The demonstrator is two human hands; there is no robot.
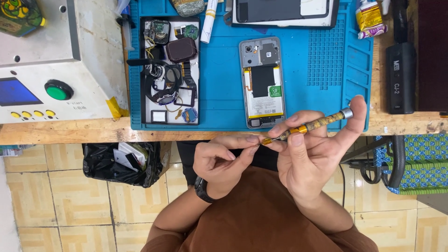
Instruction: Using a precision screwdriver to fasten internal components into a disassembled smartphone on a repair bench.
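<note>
My right hand (310, 156) holds a slim precision screwdriver (313, 125) with a patterned handle and silver end cap, index finger resting on the cap. My left hand (221, 163), with a black watch on the wrist, pinches the screwdriver's tip between thumb and finger. Both hands hover just in front of the table edge, below an opened smartphone (262, 81) lying back-up on the blue work mat (219, 70), its battery and inner plates exposed.
A black tray (169, 70) with several watch and phone parts sits at the mat's left. A white machine (51, 60) with a green button stands further left. A tablet (284, 11) lies at the back, a black device (400, 77) at right. A black rubbish bag (123, 163) hangs under the table.
</note>
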